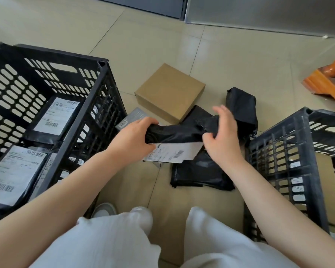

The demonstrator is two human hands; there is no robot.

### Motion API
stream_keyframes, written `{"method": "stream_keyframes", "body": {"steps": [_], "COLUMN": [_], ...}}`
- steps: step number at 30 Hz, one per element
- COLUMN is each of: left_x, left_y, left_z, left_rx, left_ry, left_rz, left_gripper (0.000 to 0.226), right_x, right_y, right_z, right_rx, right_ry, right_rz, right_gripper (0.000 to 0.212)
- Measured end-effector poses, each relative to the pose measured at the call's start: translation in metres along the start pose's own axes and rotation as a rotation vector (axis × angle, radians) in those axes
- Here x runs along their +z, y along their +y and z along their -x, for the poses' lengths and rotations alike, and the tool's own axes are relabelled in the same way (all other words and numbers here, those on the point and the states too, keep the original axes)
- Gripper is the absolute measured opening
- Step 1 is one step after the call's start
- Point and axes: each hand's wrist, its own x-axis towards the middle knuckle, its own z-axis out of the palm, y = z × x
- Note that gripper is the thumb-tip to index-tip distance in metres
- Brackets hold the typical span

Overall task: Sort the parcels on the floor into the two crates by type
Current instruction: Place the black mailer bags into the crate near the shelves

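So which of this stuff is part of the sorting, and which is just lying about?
Part of the job:
- black bag parcel, held by left hand and right hand
- other black bags on the floor
- brown cardboard box
- small grey box
- left crate, holding labelled black bags
- right crate

Just lying about:
- wooden furniture base

One head-worn view looks forward and steeply down from close above the hands (180, 135). Beyond them lies the tiled floor (143, 35)
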Motion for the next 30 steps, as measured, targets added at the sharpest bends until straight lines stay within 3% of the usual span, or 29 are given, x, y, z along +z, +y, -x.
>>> {"method": "stream_keyframes", "body": {"steps": [2, 4, 6, 9, 14, 18, 22, 26, 30], "left_x": [-0.001, -0.003, -0.004, -0.005, -0.019, -0.028, -0.034, -0.053, -0.083], "left_y": [0.004, 0.006, 0.005, 0.001, -0.009, -0.016, -0.006, -0.009, -0.022], "left_z": [-0.002, -0.003, -0.002, 0.001, -0.002, 0.006, 0.017, 0.029, 0.036], "left_rx": [0.067, 0.078, 0.090, 0.069, -0.178, -0.308, -0.386, -0.388, -0.431], "left_ry": [-0.009, -0.038, -0.074, -0.063, 0.016, 0.022, -0.019, 0.088, 0.208], "left_rz": [-0.063, -0.043, -0.001, 0.095, 0.272, 0.282, 0.546, 0.769, 1.028], "left_gripper": [0.054, 0.053, 0.054, 0.064, 0.082, 0.079, 0.074, 0.054, 0.048], "right_x": [0.003, 0.008, 0.012, 0.010, 0.006, 0.007, 0.012, 0.023, 0.040], "right_y": [-0.002, -0.005, -0.005, -0.003, -0.005, -0.016, -0.054, -0.099, -0.134], "right_z": [-0.001, 0.001, 0.005, 0.006, 0.002, -0.006, -0.016, -0.023, -0.032], "right_rx": [-0.122, -0.117, -0.108, 0.001, 0.179, 0.359, 0.417, 0.391, 0.340], "right_ry": [-0.277, -0.549, -0.647, -0.642, -0.652, -0.519, -0.534, -0.583, -0.592], "right_rz": [0.208, 0.300, 0.365, 0.238, 0.096, -0.215, -0.485, -0.582, -0.577], "right_gripper": [0.077, 0.085, 0.080, 0.052, 0.036, 0.038, 0.036, 0.035, 0.038]}}
